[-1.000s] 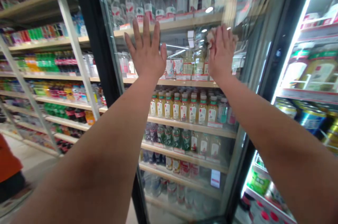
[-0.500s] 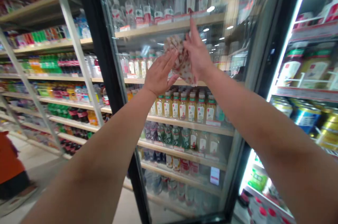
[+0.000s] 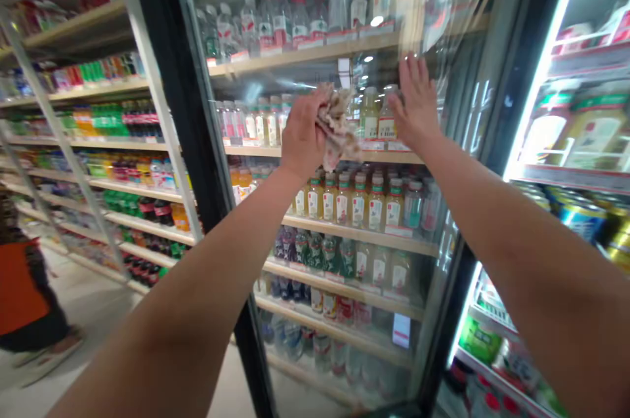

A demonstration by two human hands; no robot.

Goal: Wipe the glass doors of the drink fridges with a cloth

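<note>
My left hand (image 3: 304,132) is closed around a crumpled, patterned cloth (image 3: 339,126), which bunches out to the right of my fingers. Both are in front of the glass door (image 3: 315,70) of a drinks cooler. To the right, my right hand (image 3: 417,103) is raised with its fingers stretched upward, apart from the cloth and holding nothing. Its palm faces the glass; whether it touches the pane I cannot tell. Through the glass, rows of bottles (image 3: 344,198) stand on wooden shelves, partly hidden by my hands and forearms.
The door's black frame (image 3: 170,90) runs down its left side. Farther left stand long shelves (image 3: 118,86) of drinks. A lit cooler (image 3: 575,136) with bottles and cans opens at the right. A person in orange and black (image 3: 24,293) is at the lower left.
The cloth, earlier between both hands, is now in my left hand alone. My right hand has moved right and slightly down, away from it. The person at left has shifted slightly right in view.
</note>
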